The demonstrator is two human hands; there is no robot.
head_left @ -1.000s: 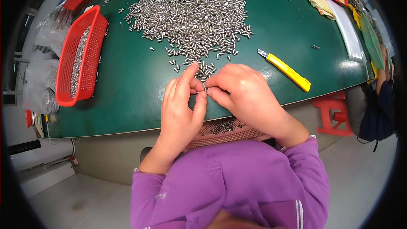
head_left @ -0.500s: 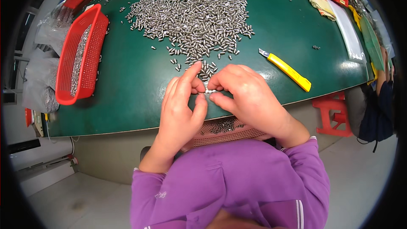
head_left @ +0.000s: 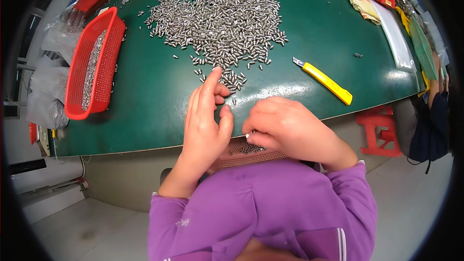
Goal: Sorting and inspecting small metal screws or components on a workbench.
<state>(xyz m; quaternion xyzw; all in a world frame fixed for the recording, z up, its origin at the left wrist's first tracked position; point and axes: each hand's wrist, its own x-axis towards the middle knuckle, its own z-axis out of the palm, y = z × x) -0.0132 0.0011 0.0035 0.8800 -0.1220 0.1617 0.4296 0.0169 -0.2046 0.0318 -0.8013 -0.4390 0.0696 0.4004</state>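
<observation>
A large heap of small silver cylindrical metal parts (head_left: 227, 19) lies on the green tabletop, narrowing to a short tail toward me. My left hand (head_left: 205, 118) rests by the end of that tail, fingers apart, holding nothing visible. One loose metal part (head_left: 234, 101) lies just right of its fingertips. My right hand (head_left: 285, 125) is closed in a pinch near the table's front edge. Something small and silver shows at its fingertips, likely the same metal parts; the rest is hidden. Below both hands, a pinkish basket (head_left: 270, 155) at my lap contains more metal parts.
A yellow box cutter (head_left: 326, 83) with its blade out lies right of my hands. At the left, a red perforated basket (head_left: 72, 94) contains metal parts beside clear plastic bags (head_left: 48, 77). A cloth (head_left: 360, 0) lies far right. A red stool (head_left: 379, 133) stands beyond the front edge.
My right hand has drawn away from my left, toward me and the table's front edge, with small silver pieces in its pinch. The left hand's fingers have come apart from the row of parts.
</observation>
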